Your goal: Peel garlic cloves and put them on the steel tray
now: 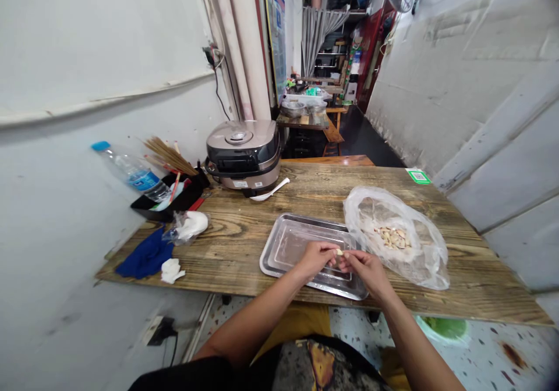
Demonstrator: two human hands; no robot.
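Observation:
Over the right half of a shallow metal tray (286,226), both hands meet around one small pale garlic clove (339,252). My left hand (319,257) pinches it from the left, fingers closed. From the right, the closed fingertips of my right hand (363,267) grip it too. To the right of the tray lies an open clear plastic bag (423,257), its edge over the tray's corner. Inside the bag is a pile of similar pale garlic cloves (393,238). The tray's base looks bare and shiny where it shows.
A rice cooker (243,155) stands at the back left, a white spoon (271,190) before it. Left of these are a black box (151,208) with a water bottle (144,176) and skewers, a blue cloth (146,254) and a crumpled tissue (172,270). A green basin (445,327) sits below.

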